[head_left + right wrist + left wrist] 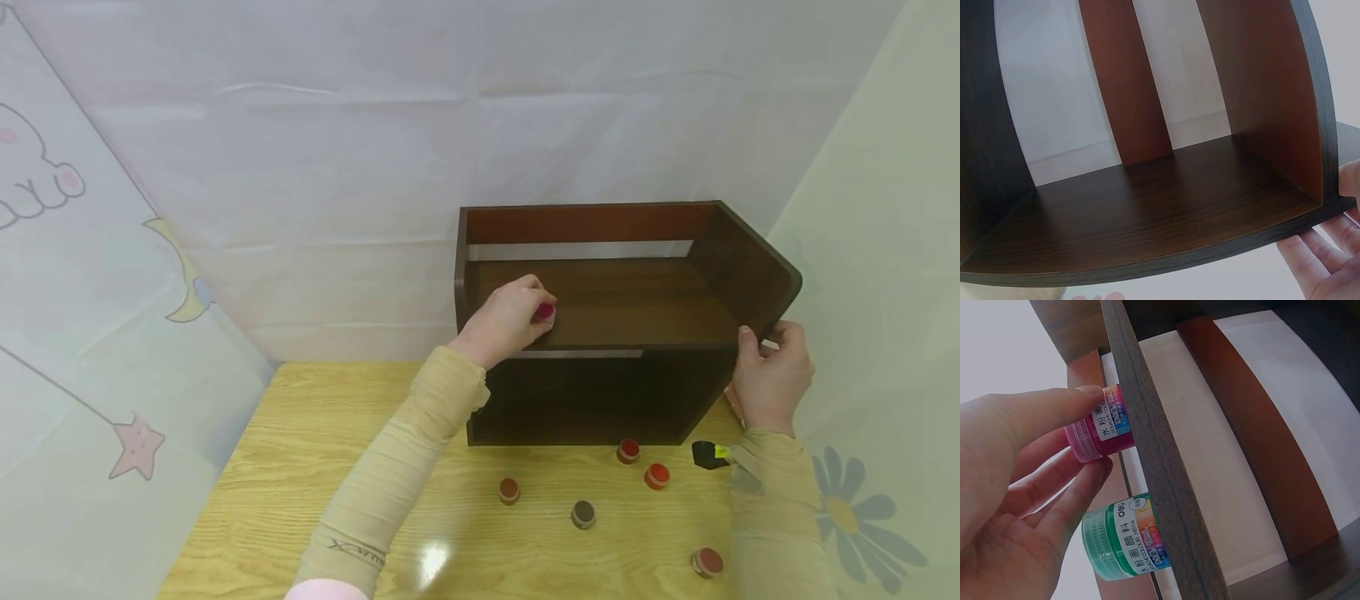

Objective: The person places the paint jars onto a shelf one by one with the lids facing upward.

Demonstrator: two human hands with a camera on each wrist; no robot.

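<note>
Magenta jar [545, 314], pinched by the left grip [506, 318] near the front edge of the shelf [645, 308], may topple if knocked against the green jar [1124, 540], while the right grip [774, 377] clasps the right front corner.

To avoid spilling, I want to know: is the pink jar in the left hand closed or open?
Closed: in the left wrist view, the pink jar has its ribbed lid on.

Creased pale back wall [337, 167], left wall [82, 350] with moon [191, 279] and star [137, 447], yellowish wood-grain tabletop [315, 450], glare [432, 562]
</note>
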